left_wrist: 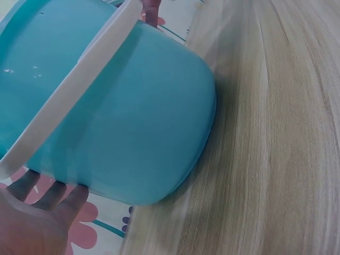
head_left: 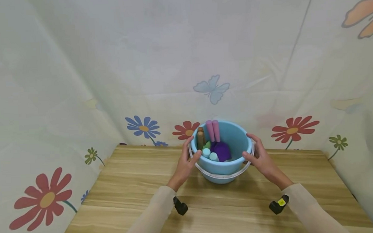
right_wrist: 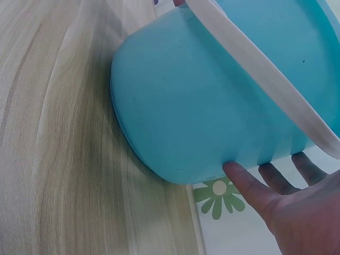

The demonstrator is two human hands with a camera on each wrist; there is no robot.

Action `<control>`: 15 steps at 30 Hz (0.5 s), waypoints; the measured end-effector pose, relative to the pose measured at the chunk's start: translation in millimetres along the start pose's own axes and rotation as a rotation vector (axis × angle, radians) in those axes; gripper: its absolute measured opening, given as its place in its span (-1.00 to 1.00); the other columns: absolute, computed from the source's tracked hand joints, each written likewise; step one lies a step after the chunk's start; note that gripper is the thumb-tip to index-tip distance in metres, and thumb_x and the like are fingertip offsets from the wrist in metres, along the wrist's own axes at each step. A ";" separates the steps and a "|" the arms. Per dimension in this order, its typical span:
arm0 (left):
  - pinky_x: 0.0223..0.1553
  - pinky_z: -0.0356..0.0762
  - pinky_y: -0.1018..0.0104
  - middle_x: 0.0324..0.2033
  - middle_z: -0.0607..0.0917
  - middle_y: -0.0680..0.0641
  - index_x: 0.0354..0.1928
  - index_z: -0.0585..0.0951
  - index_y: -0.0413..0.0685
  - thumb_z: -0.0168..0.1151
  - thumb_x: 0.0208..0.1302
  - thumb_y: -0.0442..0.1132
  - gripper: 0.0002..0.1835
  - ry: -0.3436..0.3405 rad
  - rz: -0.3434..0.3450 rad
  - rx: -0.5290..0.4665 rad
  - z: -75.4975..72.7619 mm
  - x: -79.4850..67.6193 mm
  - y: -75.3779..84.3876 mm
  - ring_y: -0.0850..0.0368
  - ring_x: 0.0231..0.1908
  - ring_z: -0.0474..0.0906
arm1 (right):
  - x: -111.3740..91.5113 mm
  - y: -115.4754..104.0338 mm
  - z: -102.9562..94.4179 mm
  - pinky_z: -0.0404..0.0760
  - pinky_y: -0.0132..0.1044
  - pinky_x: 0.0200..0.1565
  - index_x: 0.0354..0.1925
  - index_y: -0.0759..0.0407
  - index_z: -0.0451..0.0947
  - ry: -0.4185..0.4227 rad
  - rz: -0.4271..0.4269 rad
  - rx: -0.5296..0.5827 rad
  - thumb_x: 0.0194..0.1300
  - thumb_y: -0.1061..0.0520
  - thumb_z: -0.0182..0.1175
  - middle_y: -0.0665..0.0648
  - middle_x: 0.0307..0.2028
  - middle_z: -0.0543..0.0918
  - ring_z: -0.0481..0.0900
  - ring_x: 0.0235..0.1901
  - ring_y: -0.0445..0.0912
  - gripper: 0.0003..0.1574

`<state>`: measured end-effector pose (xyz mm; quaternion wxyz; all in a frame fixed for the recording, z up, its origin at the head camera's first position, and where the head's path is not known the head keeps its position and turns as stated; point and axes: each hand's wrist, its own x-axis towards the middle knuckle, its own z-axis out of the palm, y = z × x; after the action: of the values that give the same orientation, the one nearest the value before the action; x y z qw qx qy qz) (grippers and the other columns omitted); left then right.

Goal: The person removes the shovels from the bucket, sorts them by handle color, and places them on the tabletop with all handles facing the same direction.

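Light-blue bucket stood upright near the far edge of the table, in front of the flowered sheet; its base lay on the wood or just above it, could not tell which. Left hand pinched the rim on its side, thumb over the edge, fingers spread along the outer wall. Right hand pinched the opposite rim the same way.

Handling, by judgement: the wall looked like thin plastic, fairly stiff, perhaps with a little give if squeezed. Smooth and glossy, so probably slick under dry fingertips. Unlikely to break; modest weight even with its load. Best hold seemed to be the rim at two opposite sides, level, palms supporting the wall. The white handle hung down across the near side, loose enough to swing.

Contents, seen from above: two pink rods leaned on the far wall; brown sticks stood at the left; two pale-blue round-ended pieces sat at the near left, with a green scrap behind. A purple scoop-like piece lay mid-bucket. Right part of the inside showed mostly bare wall. Loose pieces would likely slide if tipped.
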<state>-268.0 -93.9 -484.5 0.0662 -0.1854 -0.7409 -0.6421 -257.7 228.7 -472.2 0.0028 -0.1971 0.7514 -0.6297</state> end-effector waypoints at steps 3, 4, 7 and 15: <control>0.49 0.11 -0.09 0.57 0.12 0.10 0.57 0.13 0.39 0.17 0.53 0.00 -0.31 0.009 0.003 -0.004 -0.7 1.1 -11.0 0.02 0.51 0.11 | 0.8 0.5 1.5 0.59 0.30 0.06 0.62 -0.11 -0.17 0.002 0.002 0.003 0.55 0.15 0.12 0.48 0.47 0.14 0.27 0.36 0.44 -0.06; 0.48 0.12 -0.09 0.57 0.13 0.08 0.57 0.13 0.37 0.17 0.53 -0.01 -0.31 0.009 0.006 -0.009 -1.1 1.0 -11.2 0.01 0.51 0.12 | 1.1 0.5 2.1 0.58 0.31 0.06 0.62 -0.10 -0.18 0.001 0.000 0.006 0.55 0.15 0.12 0.47 0.47 0.14 0.27 0.36 0.44 -0.06; 0.48 0.14 -0.04 0.56 0.15 0.06 0.57 0.13 0.35 0.18 0.53 -0.05 -0.31 0.015 0.005 -0.021 -2.9 0.4 -10.9 0.00 0.49 0.16 | 2.7 0.2 4.3 0.58 0.31 0.06 0.62 -0.10 -0.17 0.001 0.000 0.012 0.55 0.16 0.13 0.47 0.46 0.15 0.28 0.36 0.43 -0.06; 0.50 0.07 -0.05 0.59 0.09 -0.09 0.62 0.08 0.15 0.13 0.56 -0.16 -0.29 0.028 -0.015 -0.021 -14.1 -4.7 -7.0 -0.10 0.52 0.10 | 9.8 0.9 15.6 0.58 0.31 0.08 0.62 -0.18 -0.14 -0.003 0.007 0.005 0.55 0.10 0.15 0.45 0.44 0.21 0.33 0.32 0.39 -0.07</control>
<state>-268.2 -109.2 -490.2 0.0697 -0.1715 -0.7345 -0.6529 -263.1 211.1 -473.9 0.0068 -0.1955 0.7507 -0.6311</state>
